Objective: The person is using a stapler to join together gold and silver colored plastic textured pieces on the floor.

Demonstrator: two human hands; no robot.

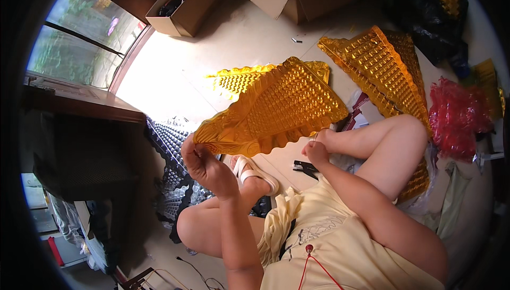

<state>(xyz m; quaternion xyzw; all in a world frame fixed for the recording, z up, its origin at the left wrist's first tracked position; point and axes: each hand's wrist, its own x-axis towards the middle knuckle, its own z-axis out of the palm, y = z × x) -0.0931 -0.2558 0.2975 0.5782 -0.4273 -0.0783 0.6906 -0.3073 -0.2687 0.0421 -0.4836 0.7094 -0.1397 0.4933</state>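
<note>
A shiny gold embossed plastic sheet (281,104) with a scalloped, wavy edge is held up in front of me, tilted. My left hand (204,167) pinches its narrow left corner between thumb and fingers. Close below the sheet's lower right edge, my right hand (317,152) is closed; whether it grips that edge or some small thing cannot be made out. Behind the raised sheet, another gold sheet (234,79) lies on the floor, partly covered. A black stapler (305,168) rests on the floor between my feet.
More gold sheets (374,67) lean at the right, beside a red translucent plastic bundle (459,114). Silver-black embossed sheets (172,146) lie left of my foot. Cardboard boxes (186,11) stand at the back; a black bag (435,24) is far right. A dark cabinet (79,152) stands left.
</note>
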